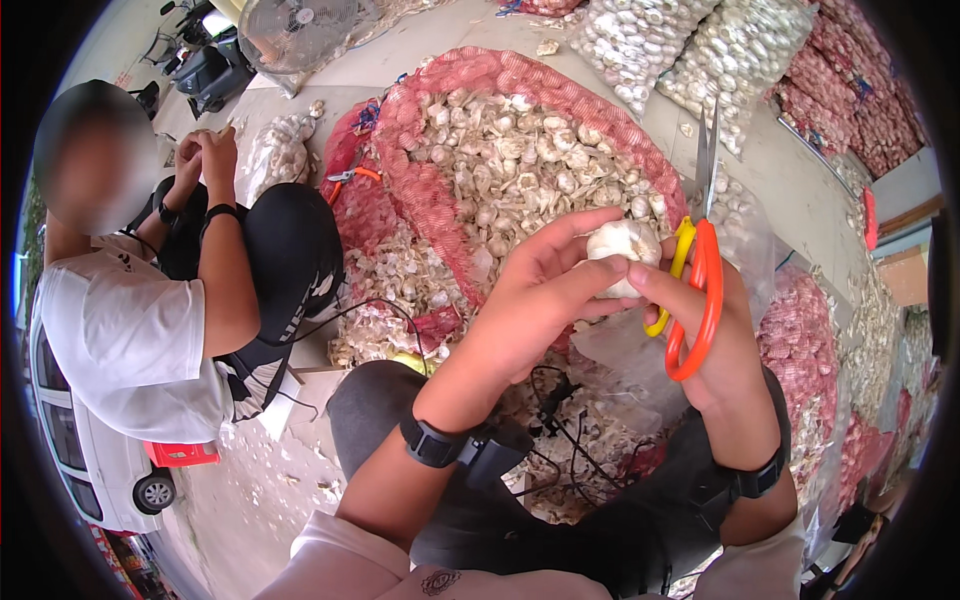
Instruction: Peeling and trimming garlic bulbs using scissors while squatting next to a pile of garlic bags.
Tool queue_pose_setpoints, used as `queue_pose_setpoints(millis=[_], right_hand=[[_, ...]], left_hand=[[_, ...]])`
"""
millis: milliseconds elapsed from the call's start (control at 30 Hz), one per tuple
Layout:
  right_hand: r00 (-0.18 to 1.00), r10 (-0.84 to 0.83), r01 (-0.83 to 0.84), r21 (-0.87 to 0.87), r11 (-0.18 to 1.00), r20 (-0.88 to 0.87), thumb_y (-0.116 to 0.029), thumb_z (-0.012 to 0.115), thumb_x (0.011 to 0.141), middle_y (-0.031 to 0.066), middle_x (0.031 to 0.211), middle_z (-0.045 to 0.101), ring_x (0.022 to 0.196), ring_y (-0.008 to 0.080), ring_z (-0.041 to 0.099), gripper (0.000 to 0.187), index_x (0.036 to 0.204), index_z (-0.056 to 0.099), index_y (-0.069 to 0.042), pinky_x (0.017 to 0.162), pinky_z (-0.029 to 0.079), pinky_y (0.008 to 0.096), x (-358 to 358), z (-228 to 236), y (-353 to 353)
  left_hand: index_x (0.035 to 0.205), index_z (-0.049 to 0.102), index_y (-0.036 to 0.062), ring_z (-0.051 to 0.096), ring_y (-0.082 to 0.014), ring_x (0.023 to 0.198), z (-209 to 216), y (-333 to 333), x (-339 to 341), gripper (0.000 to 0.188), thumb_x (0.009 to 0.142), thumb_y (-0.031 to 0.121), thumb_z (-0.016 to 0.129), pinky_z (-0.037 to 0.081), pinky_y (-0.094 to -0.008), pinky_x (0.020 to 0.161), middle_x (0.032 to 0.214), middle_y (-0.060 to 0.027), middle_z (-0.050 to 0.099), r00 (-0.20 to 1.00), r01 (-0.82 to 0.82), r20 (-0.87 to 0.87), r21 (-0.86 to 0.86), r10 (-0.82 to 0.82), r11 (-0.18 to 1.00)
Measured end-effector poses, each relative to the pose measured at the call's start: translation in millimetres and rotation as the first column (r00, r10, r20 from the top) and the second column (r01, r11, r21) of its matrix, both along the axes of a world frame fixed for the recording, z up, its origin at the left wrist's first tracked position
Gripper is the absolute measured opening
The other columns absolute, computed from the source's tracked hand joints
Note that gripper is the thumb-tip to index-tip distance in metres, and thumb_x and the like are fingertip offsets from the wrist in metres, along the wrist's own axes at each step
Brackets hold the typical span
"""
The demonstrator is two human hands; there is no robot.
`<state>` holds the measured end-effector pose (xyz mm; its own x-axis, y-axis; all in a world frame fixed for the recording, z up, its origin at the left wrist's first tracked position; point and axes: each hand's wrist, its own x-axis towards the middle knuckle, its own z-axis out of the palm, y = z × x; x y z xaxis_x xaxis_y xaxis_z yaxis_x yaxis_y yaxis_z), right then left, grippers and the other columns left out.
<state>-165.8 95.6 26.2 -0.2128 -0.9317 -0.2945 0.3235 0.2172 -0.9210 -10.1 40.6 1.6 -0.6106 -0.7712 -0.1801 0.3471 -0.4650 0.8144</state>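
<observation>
A white garlic bulb (624,243) is held up in front of me, with the fingers and thumb of my left hand (540,285) closed around it. My right hand (728,345) has a pair of scissors (714,285) with one orange and one yellow handle. The blades point up and away from me, slightly parted. My right thumb presses on the bulb's lower right side, while several right fingers are hidden behind the scissors. Just beyond my hands, a big open red mesh bag (405,165) lies full of loose garlic bulbs (540,160).
Garlic skins (395,320) are heaped between my knees and the bag. To my left sits another person (130,330), hands raised together. Orange-handled cutters (350,176) lie on red mesh beside them. Filled garlic sacks (735,60) stand at the far right. Black cables (575,430) hang below my hands.
</observation>
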Motion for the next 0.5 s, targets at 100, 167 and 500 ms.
queue_pose_setpoints(millis=[100,167,500], right_hand=[[1.000,-0.021,0.021,0.013,1.000,0.011,-0.012,0.076,0.077,0.0008,0.079,0.058,0.068,0.0082,0.055,0.025,0.092,0.059,-0.003,0.057,0.043,0.0223,-1,1,1],[0.999,-0.040,0.040,0.017,0.999,0.021,-0.012,0.075,0.078,0.0019,0.079,0.058,0.068,0.0094,0.056,0.025,0.093,0.058,-0.002,0.058,0.044,0.0230,0,0,1],[0.988,0.107,-0.096,0.104,0.990,-0.110,-0.030,0.071,0.086,0.0051,0.082,0.059,0.072,0.0123,0.060,0.033,0.096,0.057,-0.001,0.059,0.045,0.0246,10,9,-10]], left_hand=[[0.135,0.046,0.0022,0.062,-0.0230,0.106,0,0,-2,0.041,0.094,0.007,0.052,0.054,-0.0377,0.092,0.121,-0.0145,0.060,1.000,-0.031,0.008,0.011,0.030,0.999],[0.135,0.046,0.0018,0.063,-0.0238,0.106,0,-1,0,0.041,0.094,0.007,0.052,0.054,-0.0385,0.092,0.121,-0.0149,0.060,0.999,-0.047,0.004,0.026,0.047,0.999],[0.133,0.046,-0.0005,0.064,-0.0199,0.101,2,-6,18,0.042,0.093,0.008,0.054,0.057,-0.0354,0.084,0.114,-0.0125,0.061,0.960,-0.261,0.098,-0.011,0.261,0.965]])
